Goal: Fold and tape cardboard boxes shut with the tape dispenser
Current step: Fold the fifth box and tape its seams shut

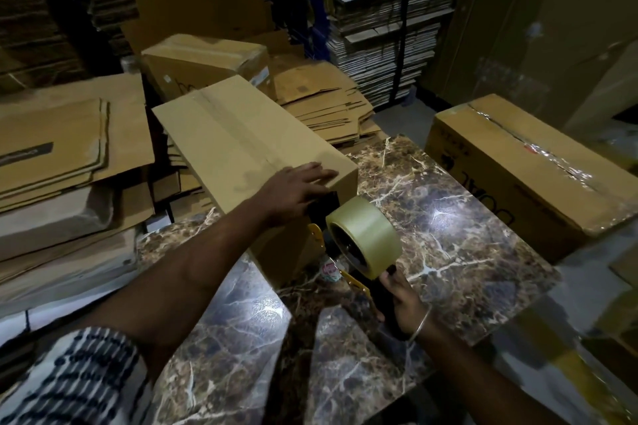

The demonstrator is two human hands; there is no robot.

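Left hand (297, 188) flat on box (241, 145) (right hand (402, 300) around tape dispenser (359, 245))

This is looking like a packing storeroom or cardboard warehouse, dimly lit. Tall stacks of flattened cartons (386, 21) are filling the far wall, some strapped in bundles, and more flat sheets (65, 141) are piling up on the left. Loose folded cartons (324, 103) are lying in a heap in the middle distance. Sealed boxes (528, 166) are sitting around a marble-patterned worktop (459, 217) near me, one on the right gleaming with clear tape along its seam.
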